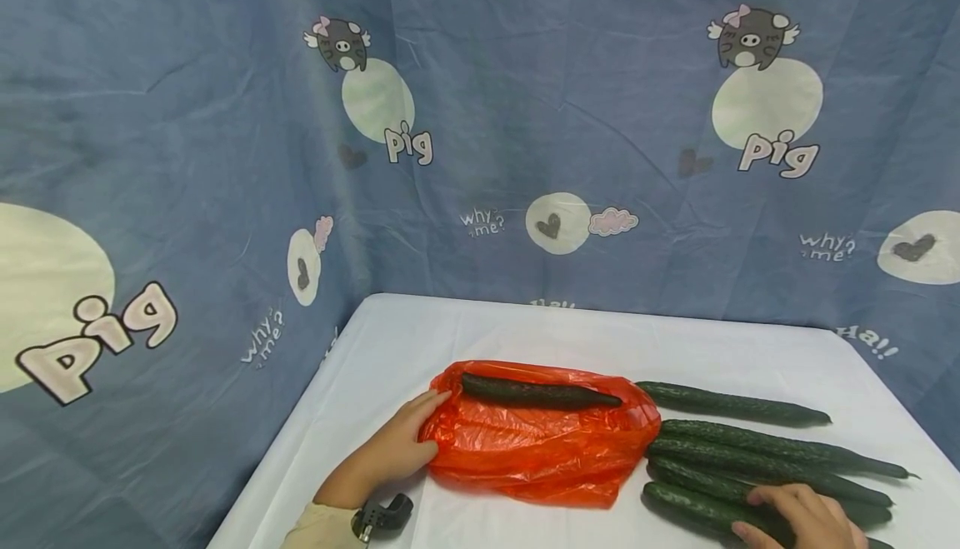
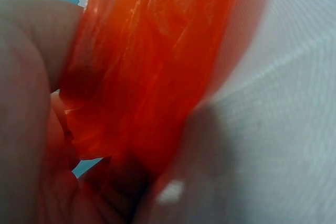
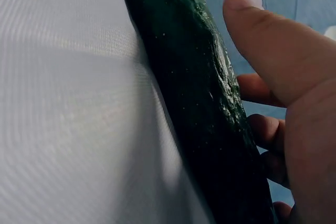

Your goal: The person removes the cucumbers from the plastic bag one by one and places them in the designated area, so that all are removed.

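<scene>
A red plastic bag [image 1: 540, 449] lies on its side on the table, with one dark green cucumber [image 1: 540, 393] on it near its far edge. My left hand [image 1: 401, 442] holds the bag's left end; in the left wrist view the thumb and fingers [image 2: 31, 56] are on either side of the red plastic [image 2: 152, 51]. My right hand [image 1: 806, 517] is over the nearest cucumber [image 1: 690, 509] of a group at the right. The right wrist view shows its thumb lifted off that cucumber [image 3: 189, 87], with the fingertips along its far side, partly hidden.
Several more cucumbers [image 1: 780, 446] lie side by side right of the bag, one [image 1: 735, 404] farther back. A white cloth covers the table [image 1: 600, 336]. Blue printed curtains [image 1: 480, 116] hang behind and at the left. A black band [image 1: 382, 516] is on my left wrist.
</scene>
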Motion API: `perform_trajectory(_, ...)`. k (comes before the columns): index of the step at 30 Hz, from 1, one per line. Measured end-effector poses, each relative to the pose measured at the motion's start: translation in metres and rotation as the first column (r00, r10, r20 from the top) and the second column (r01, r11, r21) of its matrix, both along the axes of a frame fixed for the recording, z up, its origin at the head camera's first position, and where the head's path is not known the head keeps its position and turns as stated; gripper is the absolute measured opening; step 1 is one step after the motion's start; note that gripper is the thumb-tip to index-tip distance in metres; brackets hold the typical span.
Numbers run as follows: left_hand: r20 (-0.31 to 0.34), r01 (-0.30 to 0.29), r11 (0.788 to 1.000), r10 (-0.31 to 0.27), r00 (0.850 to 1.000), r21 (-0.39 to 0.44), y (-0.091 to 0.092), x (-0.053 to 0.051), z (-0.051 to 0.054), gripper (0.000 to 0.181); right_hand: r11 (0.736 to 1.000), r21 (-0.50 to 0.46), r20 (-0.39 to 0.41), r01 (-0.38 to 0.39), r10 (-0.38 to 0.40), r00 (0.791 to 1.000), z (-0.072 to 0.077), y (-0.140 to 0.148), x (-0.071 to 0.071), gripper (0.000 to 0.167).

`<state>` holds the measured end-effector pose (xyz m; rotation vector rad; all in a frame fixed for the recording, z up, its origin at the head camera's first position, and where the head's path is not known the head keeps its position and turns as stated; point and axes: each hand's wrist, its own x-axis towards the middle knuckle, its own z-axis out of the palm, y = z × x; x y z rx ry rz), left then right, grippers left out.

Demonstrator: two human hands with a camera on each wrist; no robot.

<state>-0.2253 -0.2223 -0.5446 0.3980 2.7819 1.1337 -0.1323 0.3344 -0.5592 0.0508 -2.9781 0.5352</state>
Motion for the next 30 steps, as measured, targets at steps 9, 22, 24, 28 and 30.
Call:
perform_trajectory(9,0.016,-0.012,1.0,0.012,1.0,0.0,0.001,0.001,0.001,0.081,1.0,-0.019,-0.068,-0.01,0.009,0.998,-0.002,-0.001,0.001,0.034)
perform_trajectory(22,0.02,0.002,1.0,-0.002,1.0,-0.008,0.002,0.001,0.003,0.081,0.999,-0.033,-0.217,0.038,-0.045,0.975,-0.004,-0.011,0.007,0.027)
perform_trajectory(24,0.016,0.003,1.0,-0.003,1.0,-0.015,0.002,0.001,0.003,0.081,0.999,-0.032,-0.244,0.04,-0.047,0.969,-0.003,-0.013,0.008,0.023)
perform_trajectory(28,0.007,0.002,1.0,-0.002,1.0,-0.023,0.001,0.001,0.002,0.081,0.999,-0.045,-0.305,0.03,-0.042,0.951,0.0,-0.019,0.008,0.018)
perform_trajectory(30,0.002,-0.003,1.0,0.003,1.0,-0.018,0.0,0.001,0.002,0.082,0.998,-0.054,-0.314,0.025,-0.041,0.948,0.003,-0.021,0.007,0.017)
